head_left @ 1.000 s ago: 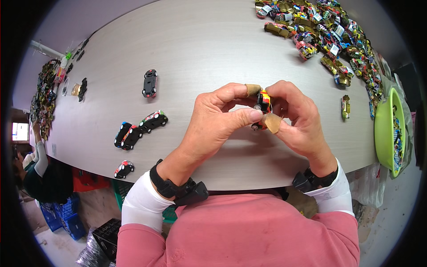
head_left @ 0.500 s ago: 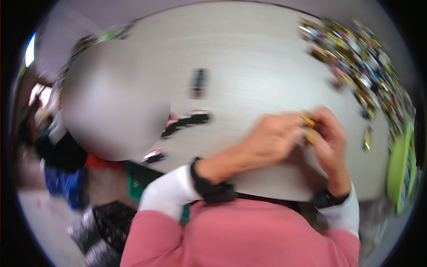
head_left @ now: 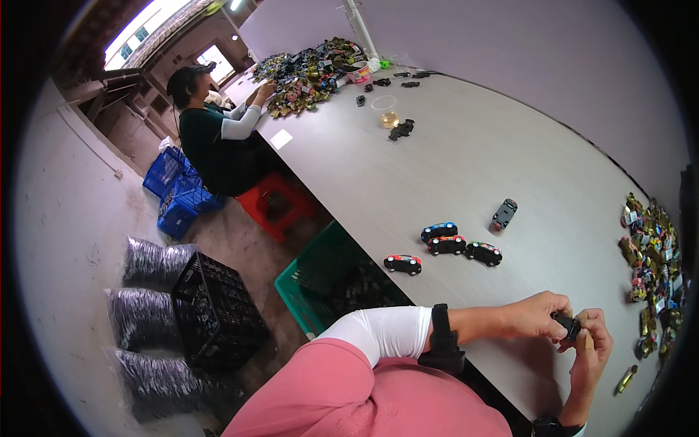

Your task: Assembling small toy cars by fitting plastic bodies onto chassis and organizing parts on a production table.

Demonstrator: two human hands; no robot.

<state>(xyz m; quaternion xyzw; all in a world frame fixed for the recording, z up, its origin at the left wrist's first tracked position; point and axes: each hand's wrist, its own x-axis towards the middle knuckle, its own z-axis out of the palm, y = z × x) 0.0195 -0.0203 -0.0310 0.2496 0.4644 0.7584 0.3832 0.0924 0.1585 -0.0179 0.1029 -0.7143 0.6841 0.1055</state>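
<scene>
Between the fingertips of both hands is a toy car (head_left: 566,328), black on the side that shows. My left hand (head_left: 540,316) pinches it from the left, and my right hand (head_left: 593,341) has its fingers closed on the right end. Fingers cover much of it. To the left on the table, a red toy car (head_left: 403,264), a blue one (head_left: 439,231), another red one (head_left: 446,245) and a black one with coloured marks (head_left: 484,253) sit grouped. Behind them, a toy car (head_left: 504,214) lies with its dark underside up.
Shiny toy car bodies (head_left: 652,255) heap along the right, with one gold piece (head_left: 625,379) apart. A clear cup (head_left: 385,111) and black parts (head_left: 401,130) lie farther back. A co-worker (head_left: 211,131) sits far left. A green crate (head_left: 309,280) and black crate (head_left: 218,309) stand below.
My view has swung left and sharpened, bringing the co-worker and crates into sight. Both hands stay together; the held piece showed yellow and red before and shows black now.
</scene>
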